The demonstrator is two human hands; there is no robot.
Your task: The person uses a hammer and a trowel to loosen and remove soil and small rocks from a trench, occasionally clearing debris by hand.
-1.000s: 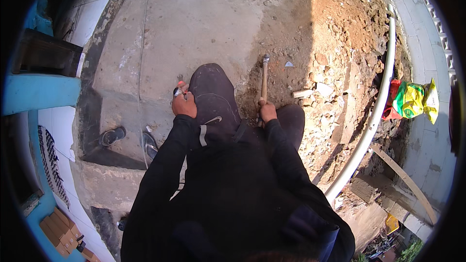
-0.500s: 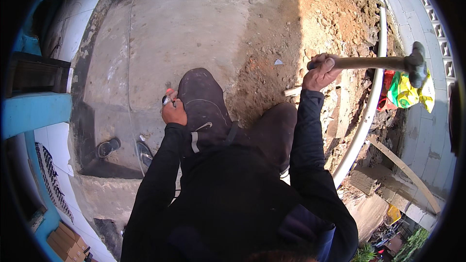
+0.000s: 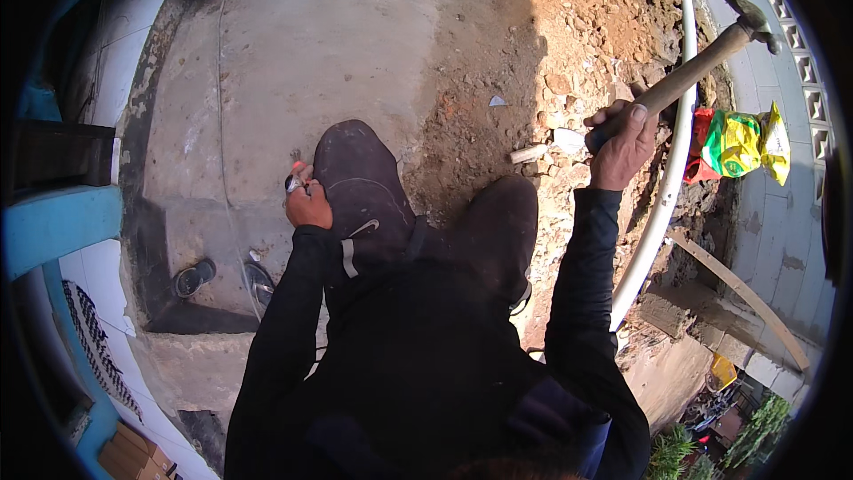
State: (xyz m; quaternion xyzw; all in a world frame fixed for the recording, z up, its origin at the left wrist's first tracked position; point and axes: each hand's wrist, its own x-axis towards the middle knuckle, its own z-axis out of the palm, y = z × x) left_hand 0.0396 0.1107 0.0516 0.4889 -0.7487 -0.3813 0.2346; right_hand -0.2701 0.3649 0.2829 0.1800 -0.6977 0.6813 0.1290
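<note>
A hammer (image 3: 695, 74) with a wooden handle and a dark metal head slants up and to the right, held low on its handle. My right hand (image 3: 624, 156) is closed round that end, over the broken soil. Beside my left knee, my left hand (image 3: 309, 207) is closed on a small orange-red object (image 3: 300, 169) with a silvery part near the fingers. My fingers hide most of that object, so its kind does not show. Both my legs are bent, in dark trousers (image 3: 360, 164).
A long white pipe (image 3: 668, 180) curves along the right beside a block wall (image 3: 782, 240). Near it lie a yellow-green bag (image 3: 742, 144), rubble (image 3: 569, 62) and a wooden strip (image 3: 737, 289). Sandals (image 3: 194, 277) and a thin hose (image 3: 222, 124) lie on the concrete floor at left.
My right hand has shifted right and slightly down, and the hammer has swung from level to slanting, its head higher. My left hand keeps its hold beside the knee. The view has moved slightly.
</note>
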